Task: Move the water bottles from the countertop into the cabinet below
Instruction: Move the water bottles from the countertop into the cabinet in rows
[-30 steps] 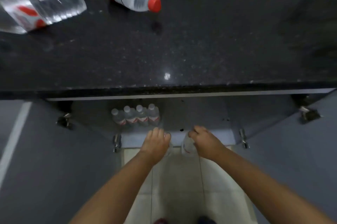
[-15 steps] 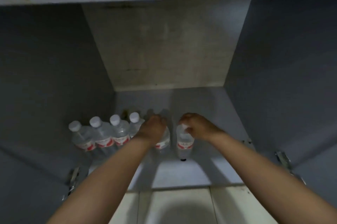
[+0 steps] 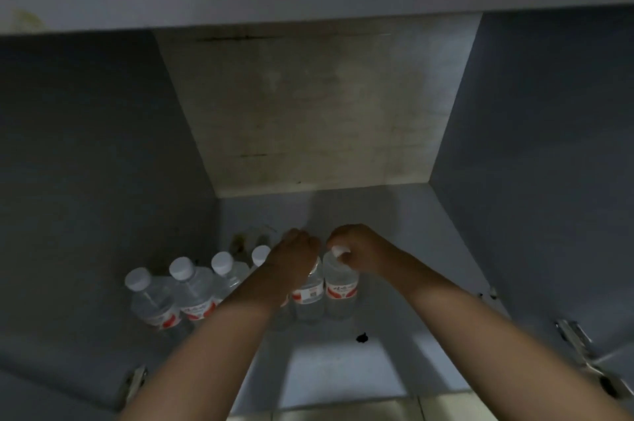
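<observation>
I look into the open cabinet [image 3: 394,225] below the countertop. A row of clear water bottles with white caps and red-and-white labels stands on its grey floor at the left [image 3: 192,297]. My left hand [image 3: 295,257] is closed over the top of another upright bottle [image 3: 308,297] at the right end of that row. My right hand [image 3: 360,254] grips the neck of a further bottle [image 3: 341,290] just to the right, its white cap showing between my fingers. Both bottles stand on the cabinet floor. The countertop is out of view.
The pale back wall [image 3: 315,105] and grey side walls enclose the cabinet. Bare floor lies behind and to the right of the bottles. A small dark hole [image 3: 362,337] marks the floor near the front. Door hinges sit at the lower left [image 3: 135,383] and right [image 3: 579,345]. Floor tiles show at the bottom.
The view dropped from the countertop into the cabinet. Both hands carried their bottles in beside the row; since half a second ago they have hardly moved.
</observation>
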